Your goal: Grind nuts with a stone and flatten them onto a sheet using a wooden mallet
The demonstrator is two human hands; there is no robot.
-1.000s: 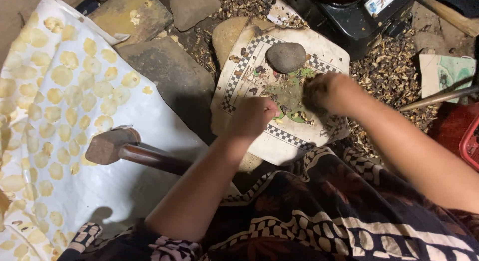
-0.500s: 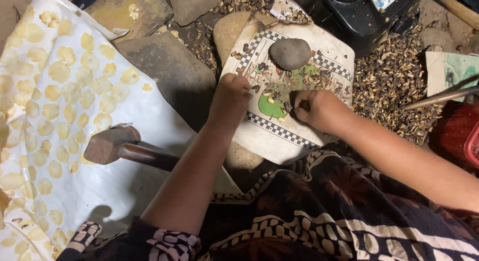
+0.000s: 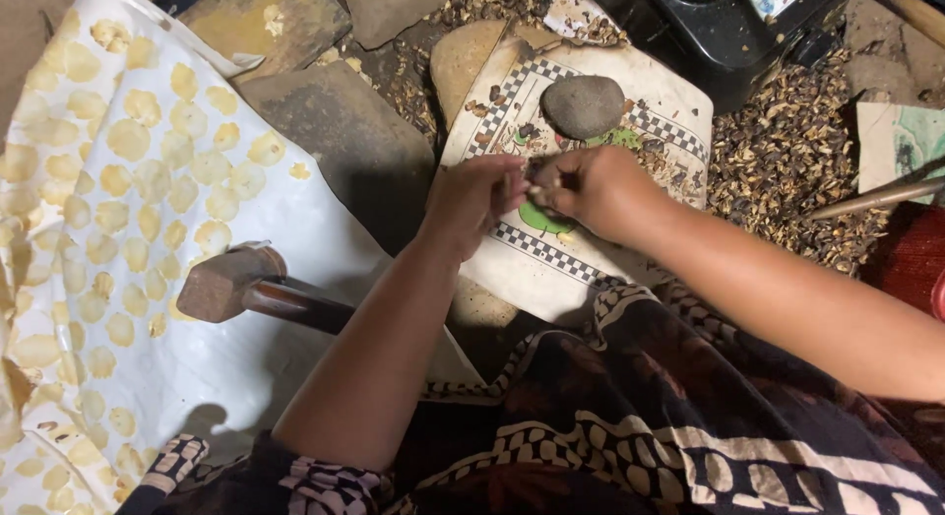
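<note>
Both hands meet over the pale square cloth with a checkered border (image 3: 600, 269), which serves as the landmark here. The left hand (image 3: 477, 195) and the right hand (image 3: 591, 185) have their fingertips pressed together around a small dark piece (image 3: 533, 183) held between them; what it is cannot be told. It hangs just above the cloth's middle. Beyond the hands, on the far part of the cloth, rests a rounded grey stone (image 3: 583, 106). Left of the cloth lies a hammer with a rusty head and dark wooden handle (image 3: 231, 284), on a white sheet covered with flat yellow discs (image 3: 128, 170). Right of the cloth spreads a heap of brown shell scraps (image 3: 787, 151).
</note>
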